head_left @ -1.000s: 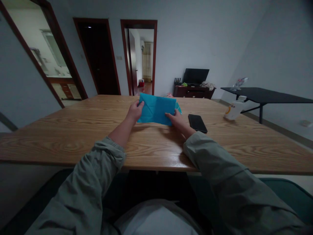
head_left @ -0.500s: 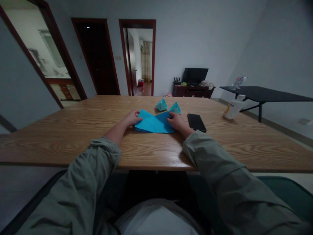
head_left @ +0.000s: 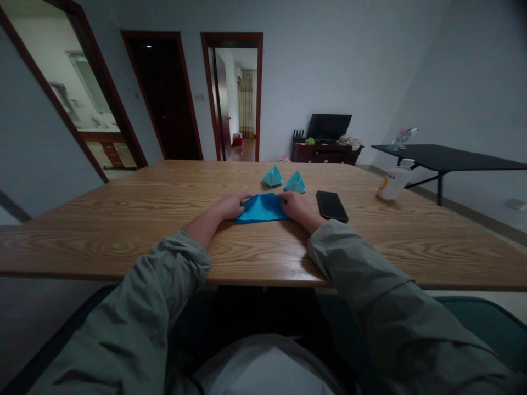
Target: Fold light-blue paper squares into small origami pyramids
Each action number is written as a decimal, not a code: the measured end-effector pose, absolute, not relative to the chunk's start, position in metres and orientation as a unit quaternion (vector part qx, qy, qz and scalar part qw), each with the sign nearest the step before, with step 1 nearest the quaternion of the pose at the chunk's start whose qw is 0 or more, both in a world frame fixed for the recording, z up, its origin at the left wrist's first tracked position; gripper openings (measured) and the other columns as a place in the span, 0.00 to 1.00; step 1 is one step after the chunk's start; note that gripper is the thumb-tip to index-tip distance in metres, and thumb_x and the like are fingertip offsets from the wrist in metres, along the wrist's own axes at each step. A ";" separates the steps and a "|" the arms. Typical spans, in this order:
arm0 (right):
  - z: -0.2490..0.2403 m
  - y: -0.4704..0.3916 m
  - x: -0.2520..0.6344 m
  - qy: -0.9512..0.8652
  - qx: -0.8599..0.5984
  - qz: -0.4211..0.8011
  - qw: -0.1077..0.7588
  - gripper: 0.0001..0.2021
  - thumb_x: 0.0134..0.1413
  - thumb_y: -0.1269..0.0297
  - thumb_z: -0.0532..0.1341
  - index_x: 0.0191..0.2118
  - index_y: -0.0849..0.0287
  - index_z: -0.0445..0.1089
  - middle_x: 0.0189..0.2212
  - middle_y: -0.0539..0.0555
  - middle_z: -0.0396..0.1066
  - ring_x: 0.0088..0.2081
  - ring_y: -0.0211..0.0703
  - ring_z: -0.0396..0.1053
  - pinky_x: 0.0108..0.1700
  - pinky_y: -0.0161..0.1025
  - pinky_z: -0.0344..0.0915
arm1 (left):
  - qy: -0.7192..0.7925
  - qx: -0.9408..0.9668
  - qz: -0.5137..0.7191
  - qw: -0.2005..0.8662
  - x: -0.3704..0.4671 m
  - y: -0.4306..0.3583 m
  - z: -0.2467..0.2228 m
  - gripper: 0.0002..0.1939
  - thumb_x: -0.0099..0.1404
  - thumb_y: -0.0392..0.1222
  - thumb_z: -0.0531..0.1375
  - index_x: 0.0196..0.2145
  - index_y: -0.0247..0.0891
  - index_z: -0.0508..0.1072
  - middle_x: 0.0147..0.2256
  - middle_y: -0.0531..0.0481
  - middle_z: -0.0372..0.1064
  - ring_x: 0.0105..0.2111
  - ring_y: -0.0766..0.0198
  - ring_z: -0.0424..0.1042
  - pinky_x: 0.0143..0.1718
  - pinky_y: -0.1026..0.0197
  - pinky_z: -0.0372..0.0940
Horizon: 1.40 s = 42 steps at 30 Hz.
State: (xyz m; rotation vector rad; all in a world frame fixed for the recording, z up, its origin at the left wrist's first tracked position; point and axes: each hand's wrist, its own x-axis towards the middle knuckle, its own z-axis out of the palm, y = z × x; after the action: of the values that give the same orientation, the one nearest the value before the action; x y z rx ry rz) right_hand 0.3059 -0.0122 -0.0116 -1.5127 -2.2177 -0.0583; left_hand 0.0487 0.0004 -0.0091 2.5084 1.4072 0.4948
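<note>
A folded sheet of blue paper [head_left: 262, 209] lies low over the wooden table, in front of me. Its left end is gripped by my left hand [head_left: 234, 206], fingers closed on the edge. My right hand [head_left: 297, 207] pinches the right end. Just beyond the paper stand two small folded light-blue paper shapes, one [head_left: 272, 176] more to the left and the other [head_left: 295, 182] close behind my right hand. Both shapes come to a point at the top. The undersides of the held paper are hidden.
The wooden table [head_left: 123, 219] spreads to both sides. A black phone [head_left: 331, 206] lies right of my right hand, and a white bottle [head_left: 394, 184] stands farther right. Beyond are a black table [head_left: 453, 158] and a screen [head_left: 329, 127] on a cabinet.
The blue paper's outer corners have come inward, and it now looks narrower, with a flatter top. My left hand has moved right, nearer to my right hand, which has hardly moved.
</note>
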 end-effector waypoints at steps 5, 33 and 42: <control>-0.010 -0.016 0.302 -0.868 -0.461 -0.006 0.184 0.20 0.52 0.74 0.56 0.50 0.58 0.74 0.47 0.56 0.74 0.49 0.47 0.70 0.55 0.38 0.60 | 0.445 0.888 0.095 0.067 0.062 -0.009 -0.008 0.25 0.66 0.46 0.51 0.60 0.46 0.64 0.61 0.51 0.60 0.59 0.58 0.61 0.60 0.58 0.54; -0.008 -0.019 0.297 -0.886 -0.457 0.014 0.080 0.21 0.60 0.59 0.54 0.58 0.48 0.68 0.60 0.55 0.62 0.58 0.56 0.61 0.61 0.50 0.52 | 0.412 0.896 0.008 0.168 0.076 -0.024 0.007 0.44 0.53 0.68 0.59 0.62 0.43 0.61 0.63 0.44 0.55 0.59 0.50 0.60 0.58 0.56 0.55; 0.002 -0.027 0.302 -0.877 -0.465 0.108 0.047 0.37 0.48 0.44 0.63 0.64 0.46 0.58 0.65 0.55 0.52 0.64 0.59 0.52 0.64 0.51 0.48 | 0.419 0.893 0.007 0.165 0.069 -0.027 0.017 0.36 0.54 0.52 0.62 0.60 0.44 0.63 0.60 0.48 0.61 0.54 0.54 0.66 0.54 0.59 0.60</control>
State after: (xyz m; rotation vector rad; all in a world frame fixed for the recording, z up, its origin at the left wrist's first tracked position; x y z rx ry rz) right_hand 0.3016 -0.0270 0.0024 -1.4192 -2.6773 0.3306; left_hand 0.0693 -0.0270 0.0169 2.5430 1.1946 0.0205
